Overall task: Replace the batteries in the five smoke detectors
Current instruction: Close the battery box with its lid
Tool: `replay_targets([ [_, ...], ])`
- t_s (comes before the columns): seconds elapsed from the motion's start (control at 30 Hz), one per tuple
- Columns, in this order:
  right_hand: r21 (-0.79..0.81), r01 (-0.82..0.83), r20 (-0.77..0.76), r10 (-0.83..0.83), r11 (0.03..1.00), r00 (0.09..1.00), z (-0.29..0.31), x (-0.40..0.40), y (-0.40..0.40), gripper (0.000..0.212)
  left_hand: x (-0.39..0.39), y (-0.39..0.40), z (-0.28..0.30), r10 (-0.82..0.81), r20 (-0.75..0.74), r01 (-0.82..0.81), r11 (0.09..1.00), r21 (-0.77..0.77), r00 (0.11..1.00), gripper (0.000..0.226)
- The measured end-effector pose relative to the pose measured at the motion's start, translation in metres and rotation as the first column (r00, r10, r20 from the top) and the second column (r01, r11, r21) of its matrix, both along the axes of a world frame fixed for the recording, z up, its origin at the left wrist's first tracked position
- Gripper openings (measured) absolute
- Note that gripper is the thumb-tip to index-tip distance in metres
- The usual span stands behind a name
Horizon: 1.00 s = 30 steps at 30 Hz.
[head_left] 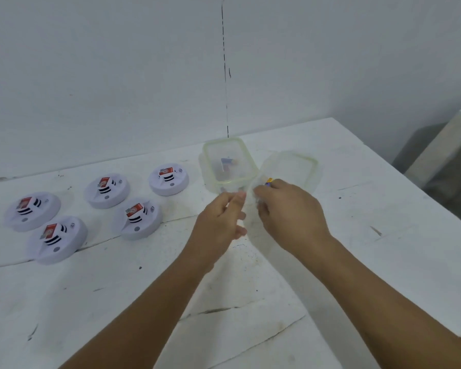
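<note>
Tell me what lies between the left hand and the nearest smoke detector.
Head view: only bare white table between the left hand and nearest smoke detector.

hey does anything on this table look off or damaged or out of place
Mostly the table itself: its white top is cracked in long lines and speckled with dark marks. The five smoke detectors lie face down, each with a red battery showing. One clear container stands open; the other is tilted.
</note>
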State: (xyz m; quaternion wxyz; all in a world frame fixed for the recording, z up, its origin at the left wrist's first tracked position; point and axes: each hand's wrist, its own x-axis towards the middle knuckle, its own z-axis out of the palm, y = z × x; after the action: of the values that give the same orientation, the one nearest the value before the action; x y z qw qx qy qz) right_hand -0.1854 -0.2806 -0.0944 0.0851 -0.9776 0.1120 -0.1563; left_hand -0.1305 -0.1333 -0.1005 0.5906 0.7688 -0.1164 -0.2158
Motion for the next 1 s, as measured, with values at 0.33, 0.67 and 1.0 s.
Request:
replay_targets([
  [0.33, 0.094, -0.200, -0.164, 0.213, 0.975, 0.963, -0.006, -0.011, 0.081, 0.032, 0.013, 0.067, 0.002, -0.061, -0.214, 0.065, 0.998, 0.008, 0.975, 0.025],
  [0.67, 0.057, -0.117, -0.022, 0.119, 0.991, 0.993, -0.009, 0.006, 0.050, 0.036, 0.032, 0.093, -0.013, -0.087, 0.058, 0.070, 0.967, 0.246, 0.995, 0.021],
  [1.0, 0.289, -0.156, -0.050, 0.177, 0.945, 0.983, -0.032, 0.007, 0.025, 0.028, 0.018, 0.099, -0.027, -0.133, 0.376, -0.014, 0.931, 0.365, 0.917, 0.019],
])
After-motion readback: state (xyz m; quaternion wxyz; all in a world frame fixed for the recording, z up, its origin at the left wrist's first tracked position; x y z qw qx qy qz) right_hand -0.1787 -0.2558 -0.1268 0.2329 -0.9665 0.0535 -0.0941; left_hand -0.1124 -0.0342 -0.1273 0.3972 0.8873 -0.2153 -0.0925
